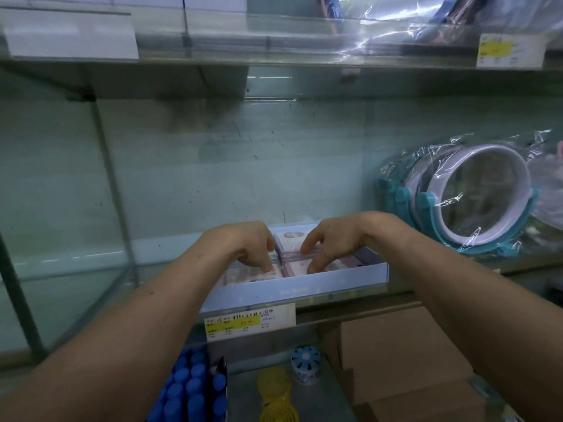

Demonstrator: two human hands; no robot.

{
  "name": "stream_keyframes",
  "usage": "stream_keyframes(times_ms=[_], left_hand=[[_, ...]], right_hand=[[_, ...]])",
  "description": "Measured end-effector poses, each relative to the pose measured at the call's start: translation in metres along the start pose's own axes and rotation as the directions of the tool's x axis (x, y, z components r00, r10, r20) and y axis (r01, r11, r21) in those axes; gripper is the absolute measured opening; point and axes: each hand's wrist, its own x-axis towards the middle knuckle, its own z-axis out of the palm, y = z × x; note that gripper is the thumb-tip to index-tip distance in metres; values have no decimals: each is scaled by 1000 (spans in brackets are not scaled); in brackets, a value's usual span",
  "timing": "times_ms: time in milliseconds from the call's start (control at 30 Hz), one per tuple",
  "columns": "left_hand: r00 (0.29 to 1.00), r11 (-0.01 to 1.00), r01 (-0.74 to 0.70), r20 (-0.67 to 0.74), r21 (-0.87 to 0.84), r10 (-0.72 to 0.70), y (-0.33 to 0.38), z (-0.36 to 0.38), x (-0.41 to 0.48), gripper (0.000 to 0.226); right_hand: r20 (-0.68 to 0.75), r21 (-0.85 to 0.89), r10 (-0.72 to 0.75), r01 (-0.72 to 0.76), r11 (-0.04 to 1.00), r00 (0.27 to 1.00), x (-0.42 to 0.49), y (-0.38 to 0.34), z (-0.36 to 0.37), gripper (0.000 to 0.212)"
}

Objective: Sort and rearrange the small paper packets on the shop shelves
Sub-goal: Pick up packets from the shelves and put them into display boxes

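Pinkish paper packets lie in rows inside a shallow pale box at the front edge of a glass shelf. The left hand and right hand reach in side by side, fingers curled down onto the packets; whether either has hold of one I cannot tell. Wrapped round mirrors stand close on the right, and the shelf to the left lies open. A price label hangs below the box, above blue caps and cardboard boxes.
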Motion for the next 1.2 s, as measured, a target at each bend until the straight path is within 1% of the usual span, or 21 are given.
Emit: stream_keyframes(times_ms=[67, 100, 200, 267, 333, 367, 433, 500, 567, 667, 733, 867, 933, 1033, 1133, 1200], left_hand=[[998, 999, 24, -60, 25, -22, 7, 4, -5, 46], [995, 999, 40, -88, 8, -39, 10, 7, -7, 45], [974, 990, 45, -213, -135, -73, 13, 11, -11, 48], [946, 962, 48, -298, -267, -130, 17, 11, -15, 58], [902, 903, 48, -371, -427, -223, 24, 9, -23, 72], [871, 857, 28, -408, -514, -273, 29, 8, -29, 75], [803, 750, -51, -473, -659, -361, 39, 8, -48, 76], [750, 655, -130, -506, -744, -426, 47, 16, -70, 75], [707, 567, -183, -508, -803, -492, 52, 31, -94, 75], [630, 468, -231, -498, -853, -596, 56, 65, -133, 79], [604, 407, -208, -445, -889, -661, 54, 95, -163, 84], [587, 269, -124, -289, -955, -756, 48, 163, -225, 98], [555, 239, -42, -222, -970, -802, 46, 188, -257, 97], [494, 243, 96, -166, -965, -854, 39, 210, -301, 92], [419, 214, 196, -115, -957, -901, 24, 221, -337, 90], [390, 195, 226, -95, -954, -916, 14, 223, -360, 89]], right_hand=[[-67, 3, -10, 11, 1000, 998, -7, -1, 4, 64], [-125, 7, -20, 21, 1000, 992, -12, -1, 6, 64], [-340, 38, -85, 104, 994, 937, -31, -3, 10, 54], [-447, 113, -110, 178, 978, 888, -43, -4, 10, 47], [-534, 237, -81, 241, 941, 841, -56, -5, 11, 42], [-575, 311, -54, 279, 908, 816, -62, -7, 13, 40], [-633, 439, -6, 365, 821, 774, -75, -11, 21, 37], [-668, 495, 19, 425, 758, 744, -90, -17, 36, 36], [-695, 503, 36, 450, 738, 718, -107, -23, 54, 34], [-717, 526, 41, 501, 687, 696, -134, -31, 89, 31], [-717, 534, 32, 520, 666, 696, -153, -37, 118, 30], [-697, 553, 13, 525, 648, 717, -189, -51, 176, 30], [-664, 565, -5, 506, 651, 748, -203, -62, 203, 30], [-594, 581, -55, 476, 660, 803, -216, -83, 236, 29], [-519, 584, -127, 459, 670, 845, -225, -110, 259, 28], [-489, 587, -167, 464, 663, 856, -230, -130, 271, 28]])
